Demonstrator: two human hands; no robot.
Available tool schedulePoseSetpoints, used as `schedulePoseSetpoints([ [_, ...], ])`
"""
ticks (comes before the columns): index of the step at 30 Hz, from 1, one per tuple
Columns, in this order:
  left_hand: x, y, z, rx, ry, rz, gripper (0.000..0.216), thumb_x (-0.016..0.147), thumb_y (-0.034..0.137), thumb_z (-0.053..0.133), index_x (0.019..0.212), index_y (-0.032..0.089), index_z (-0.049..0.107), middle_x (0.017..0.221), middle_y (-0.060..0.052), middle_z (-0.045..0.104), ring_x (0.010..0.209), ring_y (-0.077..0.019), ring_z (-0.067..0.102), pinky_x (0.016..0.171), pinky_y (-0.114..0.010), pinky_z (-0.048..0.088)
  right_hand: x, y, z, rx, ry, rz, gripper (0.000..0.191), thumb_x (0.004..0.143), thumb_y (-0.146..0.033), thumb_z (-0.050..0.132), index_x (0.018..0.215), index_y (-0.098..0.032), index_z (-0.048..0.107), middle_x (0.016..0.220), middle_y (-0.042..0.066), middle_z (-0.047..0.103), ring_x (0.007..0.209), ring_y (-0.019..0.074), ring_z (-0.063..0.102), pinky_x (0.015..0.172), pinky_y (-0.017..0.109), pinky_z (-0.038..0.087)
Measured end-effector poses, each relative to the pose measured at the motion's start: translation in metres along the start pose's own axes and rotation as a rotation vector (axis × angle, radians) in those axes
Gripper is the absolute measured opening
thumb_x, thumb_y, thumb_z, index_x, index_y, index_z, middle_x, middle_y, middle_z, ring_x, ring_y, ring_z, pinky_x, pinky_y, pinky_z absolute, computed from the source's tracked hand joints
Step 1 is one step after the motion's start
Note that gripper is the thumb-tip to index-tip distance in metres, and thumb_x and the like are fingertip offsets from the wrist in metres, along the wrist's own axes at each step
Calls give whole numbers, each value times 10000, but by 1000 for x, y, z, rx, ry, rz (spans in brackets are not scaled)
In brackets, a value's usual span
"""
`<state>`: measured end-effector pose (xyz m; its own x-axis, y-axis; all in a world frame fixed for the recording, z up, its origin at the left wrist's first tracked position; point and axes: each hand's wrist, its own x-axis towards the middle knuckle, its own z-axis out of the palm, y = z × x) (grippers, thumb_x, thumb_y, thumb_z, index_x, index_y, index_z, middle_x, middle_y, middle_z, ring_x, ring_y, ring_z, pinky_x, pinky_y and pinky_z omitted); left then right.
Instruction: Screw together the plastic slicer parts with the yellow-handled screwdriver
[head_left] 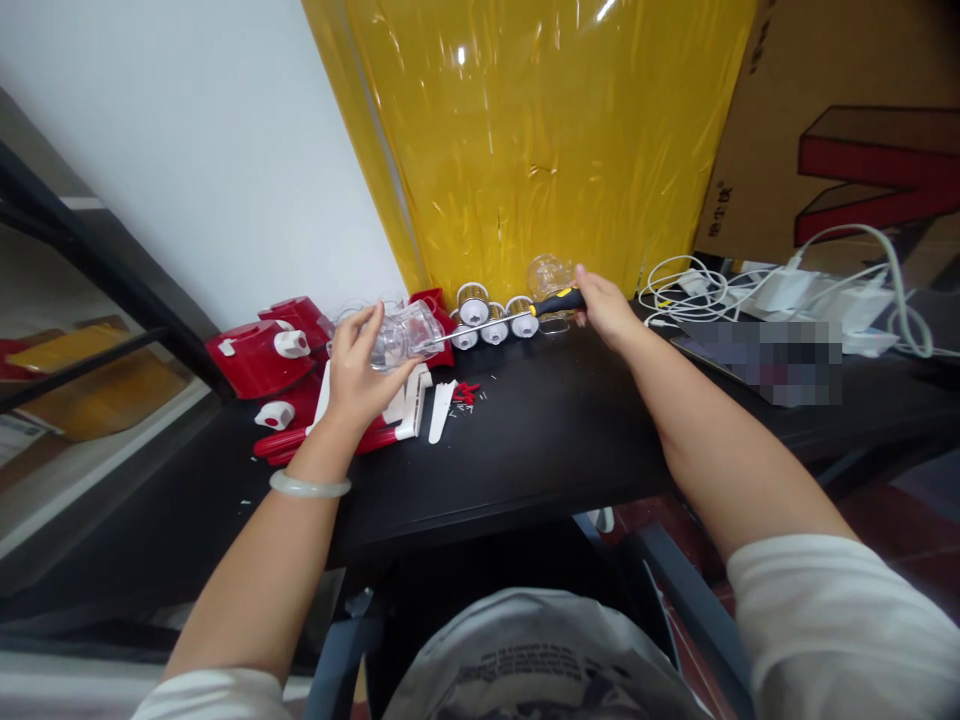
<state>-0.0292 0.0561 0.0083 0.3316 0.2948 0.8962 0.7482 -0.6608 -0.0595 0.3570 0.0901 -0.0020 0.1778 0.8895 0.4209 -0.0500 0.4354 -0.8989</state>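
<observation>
My left hand (358, 368) is closed around a clear plastic housing (405, 335), held a little above the black table (540, 440). My right hand (606, 308) grips the black and yellow handle of a long screwdriver (517, 314). Its metal shaft points left, and the tip goes into the clear housing. A pale bangle (310, 486) sits on my left wrist.
Red plastic parts (259, 352) and white strips (441, 410) lie at the left of the table, with small red bits (465, 392). White drum-like pieces (491, 312) stand by a yellow sheet (540, 140). White cables and chargers (780, 290) lie at the right, below a cardboard box (855, 120).
</observation>
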Motion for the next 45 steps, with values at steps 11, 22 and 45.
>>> schedulePoseSetpoints([
  [11,-2,-1,-1,8,-16,-7,876,774,542,824,1530,295,457,1362,-122,569,1277,-340,575,1112,-564,474,-12,-14,6,217,-90,75,363,770,-592,682,791,-262,530,719,-11,552,617,154,567,556,291,510],
  [22,-4,5,1,-42,-46,9,887,790,494,830,1551,308,415,1406,-120,543,1316,-345,552,1138,-569,463,2,1,-1,99,79,0,313,807,-494,684,717,-264,491,516,-62,381,415,108,339,467,290,421],
  [45,0,26,-5,-41,21,88,917,769,432,869,1553,296,414,1359,-123,586,1254,-320,602,1066,-513,544,11,13,-7,276,221,-99,328,840,-453,672,665,-280,455,473,-62,351,363,107,332,361,284,364],
])
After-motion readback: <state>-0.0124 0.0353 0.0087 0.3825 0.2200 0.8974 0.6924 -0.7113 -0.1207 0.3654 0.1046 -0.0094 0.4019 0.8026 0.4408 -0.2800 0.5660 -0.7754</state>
